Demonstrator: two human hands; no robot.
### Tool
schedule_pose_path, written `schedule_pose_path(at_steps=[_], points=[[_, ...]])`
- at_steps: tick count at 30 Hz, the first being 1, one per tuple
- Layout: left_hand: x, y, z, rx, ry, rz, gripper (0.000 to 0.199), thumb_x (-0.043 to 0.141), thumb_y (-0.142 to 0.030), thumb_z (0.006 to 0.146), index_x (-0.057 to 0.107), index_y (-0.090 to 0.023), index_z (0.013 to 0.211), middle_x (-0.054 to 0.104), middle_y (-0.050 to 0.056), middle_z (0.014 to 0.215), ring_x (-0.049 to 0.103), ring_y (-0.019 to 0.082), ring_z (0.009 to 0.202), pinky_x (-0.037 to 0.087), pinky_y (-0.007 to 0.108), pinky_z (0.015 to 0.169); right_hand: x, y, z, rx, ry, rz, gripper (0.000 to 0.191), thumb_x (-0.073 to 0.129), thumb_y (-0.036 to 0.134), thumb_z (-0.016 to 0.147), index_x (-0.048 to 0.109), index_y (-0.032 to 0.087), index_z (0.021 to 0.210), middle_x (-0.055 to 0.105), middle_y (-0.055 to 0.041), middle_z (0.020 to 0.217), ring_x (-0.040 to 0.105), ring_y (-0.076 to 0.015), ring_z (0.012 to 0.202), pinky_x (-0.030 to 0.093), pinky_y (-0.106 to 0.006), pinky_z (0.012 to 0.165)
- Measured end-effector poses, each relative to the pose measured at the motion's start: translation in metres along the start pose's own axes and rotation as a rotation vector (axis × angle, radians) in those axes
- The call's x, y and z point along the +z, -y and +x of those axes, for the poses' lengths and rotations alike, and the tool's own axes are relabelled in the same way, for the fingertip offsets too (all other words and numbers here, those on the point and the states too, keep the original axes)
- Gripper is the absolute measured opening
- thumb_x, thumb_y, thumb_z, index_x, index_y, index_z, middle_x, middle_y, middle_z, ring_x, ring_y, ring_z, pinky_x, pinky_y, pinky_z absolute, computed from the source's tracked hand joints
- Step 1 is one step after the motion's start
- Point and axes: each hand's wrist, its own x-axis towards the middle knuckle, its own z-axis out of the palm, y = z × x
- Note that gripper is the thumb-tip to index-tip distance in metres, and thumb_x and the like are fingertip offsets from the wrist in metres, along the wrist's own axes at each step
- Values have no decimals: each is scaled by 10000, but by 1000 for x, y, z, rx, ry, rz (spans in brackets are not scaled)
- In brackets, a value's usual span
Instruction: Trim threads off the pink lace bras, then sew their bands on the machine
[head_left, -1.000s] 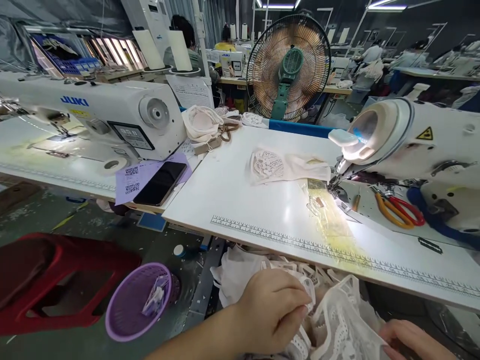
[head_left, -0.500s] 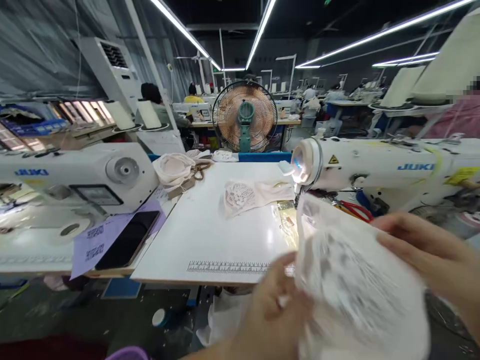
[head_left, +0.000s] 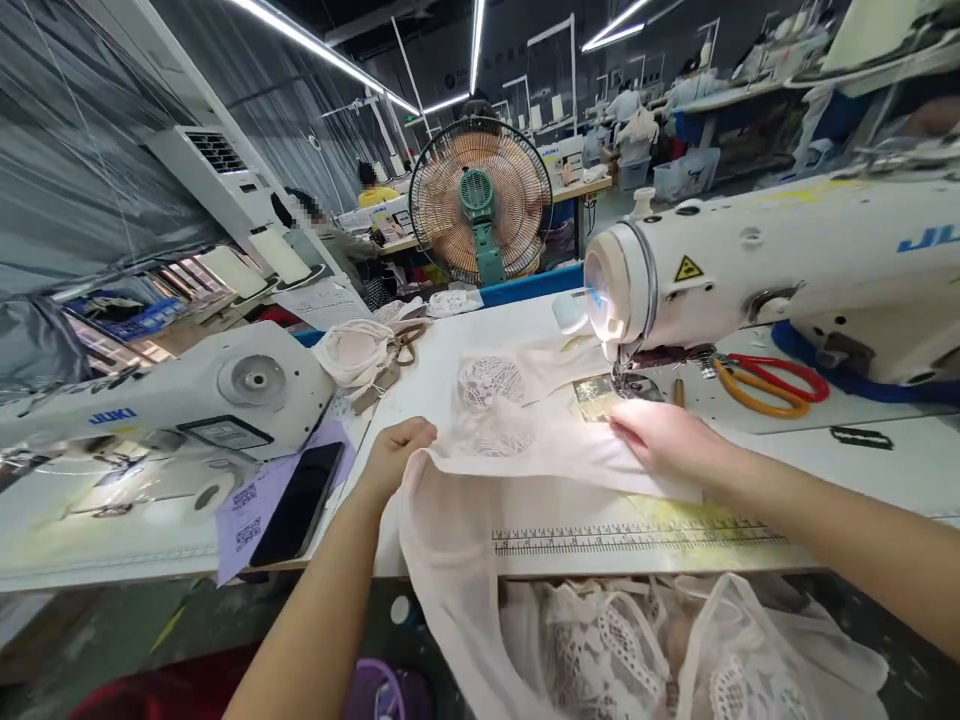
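Note:
A pale, sheer garment (head_left: 450, 540) with lace panels, like a bra, lies across the table edge; its lace cups (head_left: 607, 640) hang below in front of me. My left hand (head_left: 401, 455) is closed on its edge at the left. My right hand (head_left: 664, 435) pinches the cloth just in front of the needle area of the right sewing machine (head_left: 750, 260), its fingertips partly hidden. A gold-coloured plate (head_left: 592, 397) sits beside the presser foot. Another lace piece (head_left: 491, 382) lies flat on the white table, beyond my hands.
Orange-and-red-handled scissors (head_left: 772, 385) lie right of the needle. A printed ruler (head_left: 600, 540) runs along the table's front. Leftward are a phone (head_left: 296, 505), a purple sheet (head_left: 236, 535) and a second sewing machine (head_left: 157, 400). A fan (head_left: 480, 200) stands behind the table.
The garment was held up at the right in both hands; now it is lowered and spread over the table. My left hand moved left, my right hand to the needle. The view has tilted.

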Motion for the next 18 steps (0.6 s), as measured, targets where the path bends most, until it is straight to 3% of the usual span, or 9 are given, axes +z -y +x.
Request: schedule_pose_path(at_steps=[2,5,7,9,11,15,18], points=[[-14,-6,-1,-24,37,300,367,627,-472,595,497,-187,404,568,40,642,519,173,612,387,279,580,3,0,6,-32,-17,-86,170,434,139,778,535,195,653,588,-72,735,505,-199,705,320,-292,569],[-20,-21,-14,-145,111,788,432,468,-532,744,516,-198,476,585,72,646,562,232,671,383,310,607,6,1,8,-76,-52,-189,172,456,118,767,572,195,666,612,-83,830,507,-207,793,326,-292,609],[-13,-26,-28,-229,202,865,404,424,-535,785,597,-194,656,609,65,640,586,254,671,384,319,606,8,1,5,-98,-61,-252,184,461,103,766,587,189,663,616,-88,839,505,-214,801,320,-303,617],[0,-23,-41,-262,247,792,398,550,-492,713,627,-184,953,663,64,723,616,275,730,406,330,642,10,0,1,-114,-60,-304,196,469,82,757,589,179,635,611,-93,798,502,-212,756,294,-306,580],[13,-17,-47,-261,182,580,510,611,-382,652,588,-178,1118,696,74,825,632,275,802,434,337,691,13,-2,-4,-125,-63,-336,193,481,64,749,598,173,641,611,-90,783,503,-200,707,265,-300,534],[35,-9,-46,-284,-226,-120,432,581,-306,625,642,-172,1031,705,76,945,642,234,873,477,312,739,18,-4,-11,-145,-83,-354,195,490,33,745,599,175,666,624,-65,806,535,-183,718,288,-280,514],[48,-10,-44,-281,-472,-435,355,621,-312,602,656,-161,920,704,77,887,652,222,846,497,312,744,19,-5,-14,-152,-120,-364,193,491,37,758,607,175,690,645,-72,856,564,-189,765,358,-272,559]])
